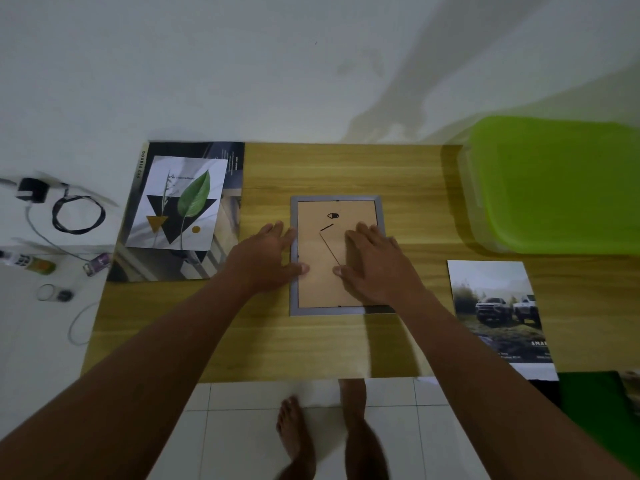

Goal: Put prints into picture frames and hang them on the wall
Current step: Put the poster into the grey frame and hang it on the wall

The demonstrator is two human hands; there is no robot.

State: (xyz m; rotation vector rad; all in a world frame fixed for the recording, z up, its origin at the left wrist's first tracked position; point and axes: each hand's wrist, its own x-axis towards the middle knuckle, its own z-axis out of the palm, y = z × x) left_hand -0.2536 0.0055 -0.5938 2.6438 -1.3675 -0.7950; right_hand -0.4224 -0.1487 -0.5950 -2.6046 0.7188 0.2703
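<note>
A grey picture frame lies face down in the middle of the wooden table, its brown backing board and black hanger showing. My left hand lies flat on the frame's left edge, thumb on the backing. My right hand presses flat on the backing's right half, fingers straight. A leaf print rests on a dark magazine at the table's left end. A print of two trucks lies at the right.
A lime-green plastic lid covers the table's back right corner. A white wall rises right behind the table. Left of the table, a white surface holds a charger with coiled cable and small bottles. My bare feet stand on white tiles below.
</note>
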